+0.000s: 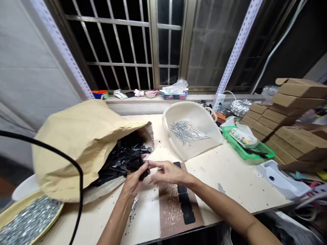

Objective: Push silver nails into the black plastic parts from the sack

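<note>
While the left hand pinches a small black plastic-looking piece by the open tan paper sack, the right hand is alongside, grip unclear; likely piece-handling, next wanting steady left hold.

The fingers of the left hand hide much of a dark piece, whose shape cannot be told. The yellow tray is cut off by the left and bottom edges, the cardboard boxes by the right. A sack partly hides a white container.
</note>
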{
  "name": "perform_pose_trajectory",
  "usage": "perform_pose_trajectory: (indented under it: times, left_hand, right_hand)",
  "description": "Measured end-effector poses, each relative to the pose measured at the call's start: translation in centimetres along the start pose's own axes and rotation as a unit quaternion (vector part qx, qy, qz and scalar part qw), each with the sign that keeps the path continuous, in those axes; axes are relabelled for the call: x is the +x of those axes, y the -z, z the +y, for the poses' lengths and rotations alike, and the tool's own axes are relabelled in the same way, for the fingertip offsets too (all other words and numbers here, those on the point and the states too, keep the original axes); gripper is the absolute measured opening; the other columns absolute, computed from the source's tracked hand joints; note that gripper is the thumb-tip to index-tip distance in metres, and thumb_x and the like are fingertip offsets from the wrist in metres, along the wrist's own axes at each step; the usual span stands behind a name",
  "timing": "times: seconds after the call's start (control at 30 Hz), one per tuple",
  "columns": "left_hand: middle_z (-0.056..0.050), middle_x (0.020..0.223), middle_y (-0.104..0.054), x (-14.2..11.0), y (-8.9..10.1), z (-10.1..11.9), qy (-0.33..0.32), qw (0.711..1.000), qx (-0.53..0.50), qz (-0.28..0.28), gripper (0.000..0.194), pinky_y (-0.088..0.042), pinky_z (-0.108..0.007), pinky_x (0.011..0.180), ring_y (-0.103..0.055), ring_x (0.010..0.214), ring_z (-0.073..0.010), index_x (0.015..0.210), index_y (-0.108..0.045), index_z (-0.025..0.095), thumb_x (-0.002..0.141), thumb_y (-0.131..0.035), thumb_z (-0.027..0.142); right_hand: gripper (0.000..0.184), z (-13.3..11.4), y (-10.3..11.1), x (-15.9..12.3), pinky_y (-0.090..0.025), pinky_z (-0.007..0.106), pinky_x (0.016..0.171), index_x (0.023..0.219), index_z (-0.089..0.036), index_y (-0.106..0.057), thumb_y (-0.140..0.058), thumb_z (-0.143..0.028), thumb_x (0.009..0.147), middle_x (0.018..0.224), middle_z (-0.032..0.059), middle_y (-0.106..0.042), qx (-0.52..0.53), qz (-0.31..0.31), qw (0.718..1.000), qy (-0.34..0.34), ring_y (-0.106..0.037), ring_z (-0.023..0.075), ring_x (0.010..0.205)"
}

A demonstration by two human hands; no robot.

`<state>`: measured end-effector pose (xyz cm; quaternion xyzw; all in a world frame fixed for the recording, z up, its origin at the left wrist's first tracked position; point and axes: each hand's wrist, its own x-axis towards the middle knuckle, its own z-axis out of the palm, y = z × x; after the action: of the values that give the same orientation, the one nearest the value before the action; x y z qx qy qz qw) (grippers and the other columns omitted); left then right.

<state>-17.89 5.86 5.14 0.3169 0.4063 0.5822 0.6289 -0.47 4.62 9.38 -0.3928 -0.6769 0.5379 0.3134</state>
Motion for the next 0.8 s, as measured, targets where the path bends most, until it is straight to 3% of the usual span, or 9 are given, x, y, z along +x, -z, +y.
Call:
perform_pose_trajectory:
  times: [0.07, 0.13, 0.2, 0.33, 0.47, 0.6, 0.8]
  left_hand:
    - [-0.001, 0.083, -0.066, 0.5, -0.8, -0.1, -0.016, 1.0, 0.021, -0.002, 0.055, -0.049, -0.022, 0.06, -0.06, 0.067, -0.0114, 0.105, -0.064, 0.018, 0.053, -0.082, 0.022]
    - [-0.001, 0.082, -0.065, 0.9, -1.5, -0.1, -0.011, 0.999, 0.041, 0.012, 0.052, -0.049, -0.022, 0.059, -0.059, 0.068, -0.0115, 0.099, -0.066, 0.017, 0.05, -0.083, 0.022]
    - [-0.002, 0.083, -0.064, 1.2, -2.2, 0.0, -0.003, 0.998, 0.059, 0.028, 0.047, -0.05, -0.023, 0.059, -0.059, 0.071, -0.0133, 0.092, -0.067, 0.016, 0.048, -0.084, 0.022]
    - [-0.005, 0.084, -0.065, 2.5, -4.4, -0.6, 0.017, 0.992, 0.123, -0.015, 0.038, -0.052, -0.027, 0.06, -0.059, 0.074, -0.0172, 0.082, -0.068, 0.014, 0.049, -0.082, 0.026]
    - [-0.005, 0.077, -0.065, 5.3, -7.6, -2.6, 0.032, 0.978, 0.196, -0.059, 0.037, -0.05, -0.027, 0.053, -0.057, 0.066, -0.0168, 0.079, -0.066, 0.012, 0.049, -0.081, 0.026]
    - [-0.001, 0.063, -0.059, 9.2, -10.7, -5.3, 0.024, 0.971, 0.226, -0.068, 0.033, -0.048, -0.028, 0.051, -0.055, 0.059, -0.016, 0.073, -0.062, 0.012, 0.05, -0.078, 0.027]
    - [-0.003, 0.063, -0.061, 12.6, -13.0, -6.6, 0.034, 0.97, 0.233, -0.055, 0.035, -0.048, -0.03, 0.052, -0.058, 0.058, -0.0181, 0.075, -0.06, 0.012, 0.051, -0.078, 0.03]
  right_hand:
    - [0.037, 1.8, 3.9, 0.0, -0.05, 0.023, 0.06, 0.109, -0.021, -0.064, -0.046, -0.044, 0.086, 0.094, 0.004, -0.065, -0.145, 0.115, 0.982, -0.035, -0.065, 0.0119, 0.068]
    - [0.043, 4.0, 8.2, 0.6, -0.048, 0.026, 0.063, 0.099, -0.013, -0.066, -0.032, -0.04, 0.093, 0.086, 0.0084, -0.065, -0.232, 0.216, 0.945, -0.076, -0.063, 0.0142, 0.069]
    - [0.039, 6.2, 12.5, 1.6, -0.046, 0.031, 0.07, 0.091, -0.01, -0.066, -0.036, -0.035, 0.092, 0.083, 0.011, -0.064, -0.299, 0.29, 0.901, -0.117, -0.061, 0.0182, 0.075]
    - [0.035, 8.9, 20.3, 2.8, -0.039, 0.038, 0.082, 0.114, -0.013, -0.056, -0.036, -0.029, 0.091, 0.116, 0.0186, -0.052, -0.418, 0.418, 0.788, -0.173, -0.05, 0.0258, 0.101]
    - [0.039, 10.7, 26.8, 0.8, -0.033, 0.043, 0.085, 0.126, -0.013, -0.047, -0.036, -0.023, 0.09, 0.122, 0.0212, -0.047, -0.495, 0.483, 0.688, -0.221, -0.042, 0.0302, 0.108]
    - [0.05, 13.2, 30.4, -1.9, -0.031, 0.046, 0.085, 0.133, -0.012, -0.039, -0.044, -0.022, 0.085, 0.119, 0.0223, -0.051, -0.543, 0.496, 0.628, -0.253, -0.044, 0.0326, 0.106]
    - [0.043, 15.7, 32.7, -2.5, -0.031, 0.045, 0.088, 0.127, -0.018, -0.049, -0.047, -0.03, 0.085, 0.105, 0.0165, -0.062, -0.59, 0.476, 0.606, -0.24, -0.046, 0.0331, 0.108]
